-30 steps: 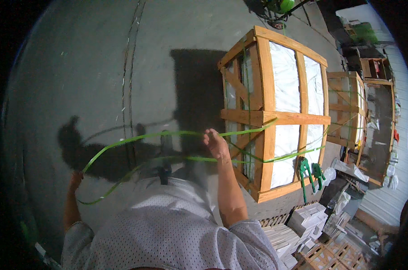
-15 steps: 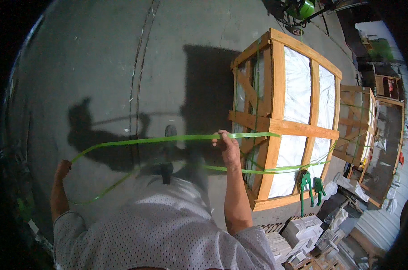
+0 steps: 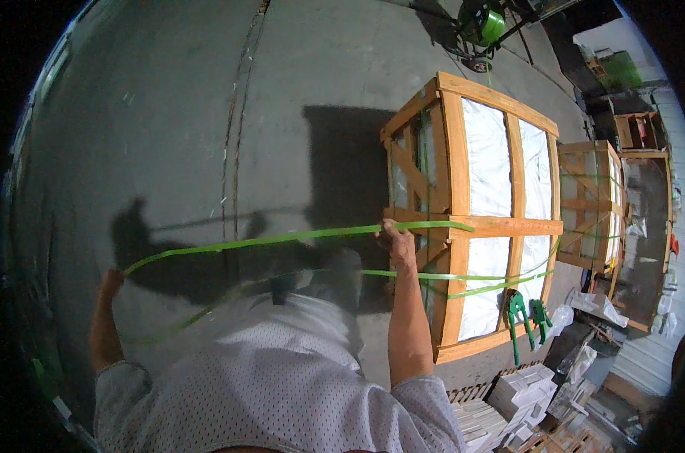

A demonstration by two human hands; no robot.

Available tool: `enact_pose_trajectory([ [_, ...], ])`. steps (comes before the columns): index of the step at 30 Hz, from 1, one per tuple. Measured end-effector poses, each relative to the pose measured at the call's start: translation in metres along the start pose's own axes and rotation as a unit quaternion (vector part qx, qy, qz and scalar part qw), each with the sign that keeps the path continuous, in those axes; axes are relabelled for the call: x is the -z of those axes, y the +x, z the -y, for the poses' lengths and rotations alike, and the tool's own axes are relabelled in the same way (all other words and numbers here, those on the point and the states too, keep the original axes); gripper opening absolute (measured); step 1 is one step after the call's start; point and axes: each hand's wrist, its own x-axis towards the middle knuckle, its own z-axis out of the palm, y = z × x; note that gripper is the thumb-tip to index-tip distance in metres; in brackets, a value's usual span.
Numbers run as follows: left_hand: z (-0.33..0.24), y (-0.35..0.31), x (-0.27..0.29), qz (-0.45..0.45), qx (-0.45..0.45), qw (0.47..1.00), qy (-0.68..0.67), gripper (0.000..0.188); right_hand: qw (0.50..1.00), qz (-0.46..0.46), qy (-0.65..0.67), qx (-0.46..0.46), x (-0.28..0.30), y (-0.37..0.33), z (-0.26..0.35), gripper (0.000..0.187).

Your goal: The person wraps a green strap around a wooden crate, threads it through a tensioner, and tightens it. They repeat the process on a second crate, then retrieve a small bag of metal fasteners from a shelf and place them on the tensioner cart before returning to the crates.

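Observation:
A long green strap (image 3: 282, 235) stretches between my two hands and runs on to the wooden crate (image 3: 457, 189) at my right, its end lying over the crate's middle rail. My left hand (image 3: 112, 284), out at the far left, is closed on the strap. Beside the crate's near corner, my right hand (image 3: 400, 245) has its fingers closed around the same strap. A lower length of strap loops back past my body and across the crate's white-wrapped side. On that side hang two green hand tools, one long-handled (image 3: 517, 321) and one shorter (image 3: 540, 317).
A second wooden crate (image 3: 588, 204) stands beyond the first. White boxes (image 3: 520, 392) are stacked at the lower right, near a clear plastic bag (image 3: 561, 318). A wheeled cart with a green reel (image 3: 492, 27) is at the far top. Concrete floor (image 3: 169, 98) lies ahead and left.
My right hand has moved right along the strap, closer to the crate. The whole view has shifted slightly. My left hand still holds the strap at the left.

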Motion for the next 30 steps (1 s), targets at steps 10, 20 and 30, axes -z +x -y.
enact_pose_trajectory([
  [10,-0.011,0.013,0.011,-0.138,-0.184,0.945,0.234,0.009,0.982,0.109,0.154,0.004,0.015,0.065,0.078,0.034],
  [20,-0.06,-0.008,0.048,-0.058,0.0,0.915,-0.398,0.02,0.975,0.133,0.136,-0.117,-0.008,0.16,0.095,0.031],
  [30,-0.069,0.13,0.094,0.044,-0.01,0.905,-0.423,0.025,0.944,0.053,0.282,-0.163,-0.129,0.265,-0.009,0.029],
])
